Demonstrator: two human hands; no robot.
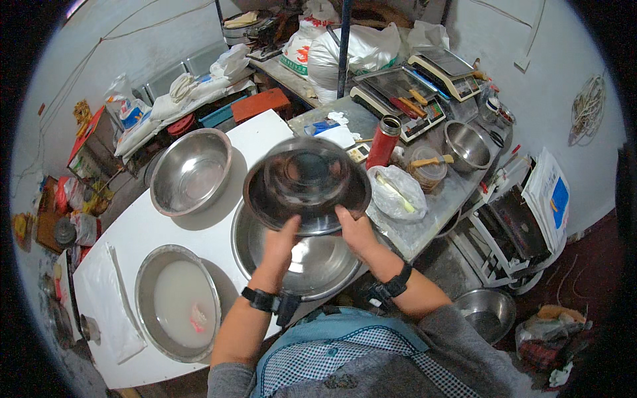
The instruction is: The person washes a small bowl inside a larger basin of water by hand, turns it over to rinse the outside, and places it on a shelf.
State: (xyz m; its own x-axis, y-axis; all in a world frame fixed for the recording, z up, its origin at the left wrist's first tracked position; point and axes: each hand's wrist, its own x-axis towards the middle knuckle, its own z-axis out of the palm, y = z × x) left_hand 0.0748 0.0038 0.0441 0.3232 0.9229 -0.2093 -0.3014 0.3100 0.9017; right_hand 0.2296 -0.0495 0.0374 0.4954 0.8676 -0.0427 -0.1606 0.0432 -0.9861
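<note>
Both hands grip the near rim of a steel basin (pixel 307 184), which is blurred and tilted over a larger steel basin (pixel 318 271) on the white table. My left hand (pixel 281 248) has its thumb on the inner side of the rim; my right hand (pixel 356 226) does likewise farther right. The fingers underneath are hidden. Up and to the left rests a wide empty steel basin (pixel 191 171). Nearer, at the lower left, a steel basin (pixel 139 303) holds cloudy whitish liquid with a pink and white thing (pixel 198 318) in it.
White sheeting (pixel 107 298) lies at the table's left. On the metal-topped table to the right are a red thermos flask (pixel 383 144), a plastic bag (pixel 398 194), a steel pot (pixel 467 144), a lidded jar with a brush (pixel 429 161) and two scales (pixel 398 99). Another basin (pixel 485 316) stands lower right.
</note>
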